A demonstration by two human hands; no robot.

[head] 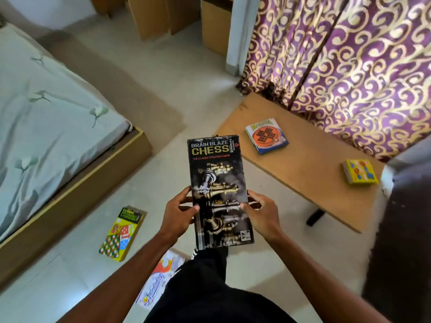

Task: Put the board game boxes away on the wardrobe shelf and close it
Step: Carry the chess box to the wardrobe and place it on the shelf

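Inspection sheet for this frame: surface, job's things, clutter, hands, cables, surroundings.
Surface: pale tiled floor; low wooden table.
Job's things: chess box held up; ludo box and white box on floor; orange-disc box and yellow box on table.
Clutter: nothing seen.
Hands: left hand and right hand grip the chess box's sides.
Cables: nothing seen.
Surroundings: bed, purple curtain; wardrobe not identifiable.
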